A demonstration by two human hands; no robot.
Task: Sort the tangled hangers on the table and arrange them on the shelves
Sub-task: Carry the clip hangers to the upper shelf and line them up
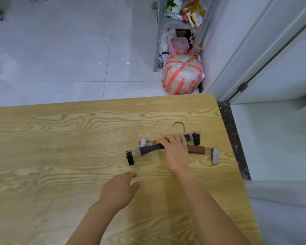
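Wooden table [60, 138] holds two crossed clip hangers [195, 149] at two o'clock; our right hand [175, 151] grips the dark one [151, 149], left hand [120, 189] loose, none shelved.

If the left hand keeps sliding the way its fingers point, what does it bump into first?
Probably the right forearm, which crosses just ahead of the left hand. The fingers point up and right over the bare table. Depth is unclear; passing beneath the arm, it would reach the dark hanger.
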